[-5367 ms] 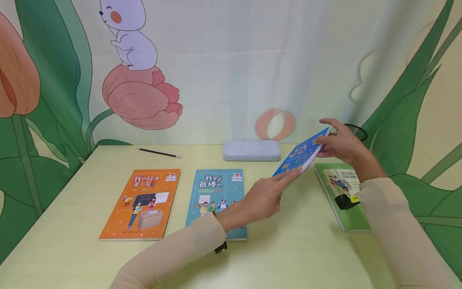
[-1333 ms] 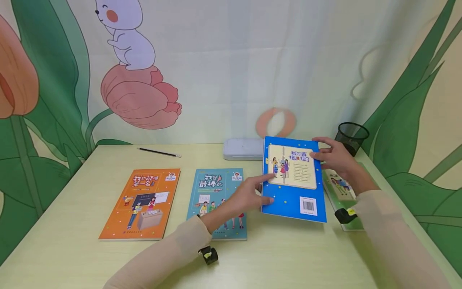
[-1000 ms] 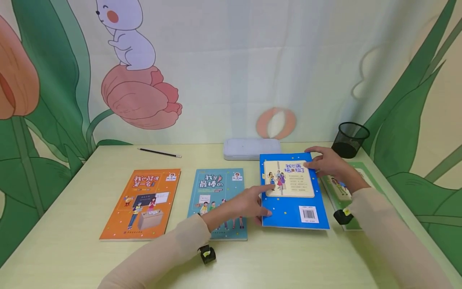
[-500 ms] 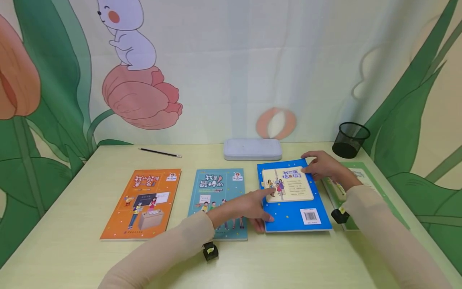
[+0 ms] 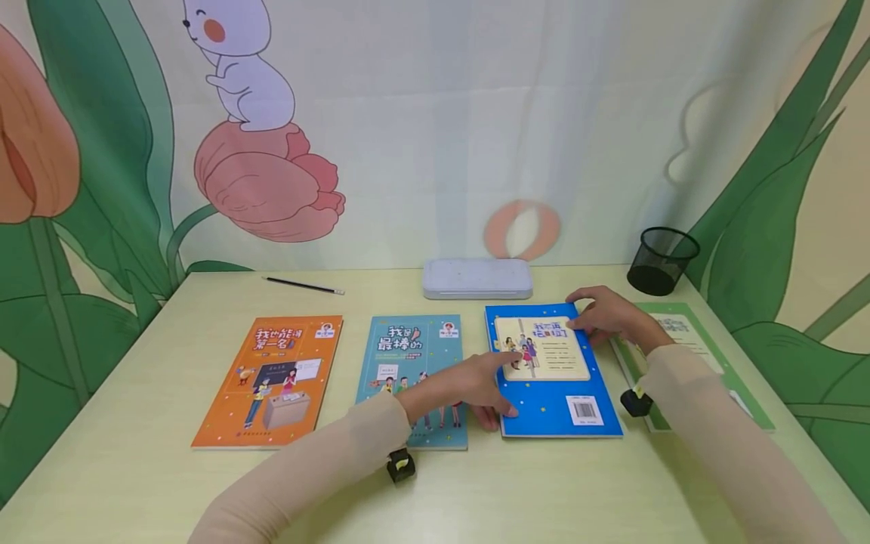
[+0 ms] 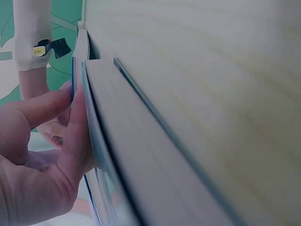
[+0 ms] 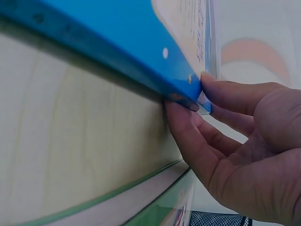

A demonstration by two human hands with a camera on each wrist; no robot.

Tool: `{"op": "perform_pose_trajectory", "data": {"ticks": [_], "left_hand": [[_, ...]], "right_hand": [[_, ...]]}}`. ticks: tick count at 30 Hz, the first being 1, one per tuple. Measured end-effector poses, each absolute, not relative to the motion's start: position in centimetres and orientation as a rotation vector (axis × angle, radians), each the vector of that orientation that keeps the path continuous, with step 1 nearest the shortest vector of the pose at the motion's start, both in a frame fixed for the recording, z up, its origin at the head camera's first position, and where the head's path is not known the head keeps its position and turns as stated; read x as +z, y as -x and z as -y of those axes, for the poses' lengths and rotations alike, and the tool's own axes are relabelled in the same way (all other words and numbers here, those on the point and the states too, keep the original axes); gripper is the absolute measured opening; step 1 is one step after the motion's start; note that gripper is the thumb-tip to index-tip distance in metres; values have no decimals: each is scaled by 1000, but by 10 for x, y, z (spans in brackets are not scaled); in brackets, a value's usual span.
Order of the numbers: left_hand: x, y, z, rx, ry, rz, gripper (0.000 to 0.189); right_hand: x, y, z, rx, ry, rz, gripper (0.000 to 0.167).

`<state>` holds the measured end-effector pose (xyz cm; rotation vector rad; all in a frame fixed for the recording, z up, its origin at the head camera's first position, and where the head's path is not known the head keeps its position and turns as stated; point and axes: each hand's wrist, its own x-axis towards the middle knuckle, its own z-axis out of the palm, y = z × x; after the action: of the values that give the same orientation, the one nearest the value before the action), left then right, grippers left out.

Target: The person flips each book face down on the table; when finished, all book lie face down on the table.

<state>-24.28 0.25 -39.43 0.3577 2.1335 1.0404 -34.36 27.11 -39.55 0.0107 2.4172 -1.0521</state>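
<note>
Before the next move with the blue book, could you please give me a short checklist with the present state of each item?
1. Hold of the left grip on the blue book, at its left edge: ok.
2. Hold of the right grip at its far right corner: ok, pinching.
3. Gap to the teal book: ok, they lie apart.
4. Gap to the green book: ok, also apart.
5. Front cover facing up: not ok; the barcode side is up.
6. Whole underside flat on the table: cannot tell.
</note>
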Motion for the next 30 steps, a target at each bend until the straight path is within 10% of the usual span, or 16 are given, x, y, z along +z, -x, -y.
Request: {"op": "perform_pose_trajectory", "data": {"ticks": [30], "left_hand": [[-393, 245, -5, 918, -404, -2201, 87]], "right_hand": [[-384, 344, -265, -880, -26, -2454, 61]]}}
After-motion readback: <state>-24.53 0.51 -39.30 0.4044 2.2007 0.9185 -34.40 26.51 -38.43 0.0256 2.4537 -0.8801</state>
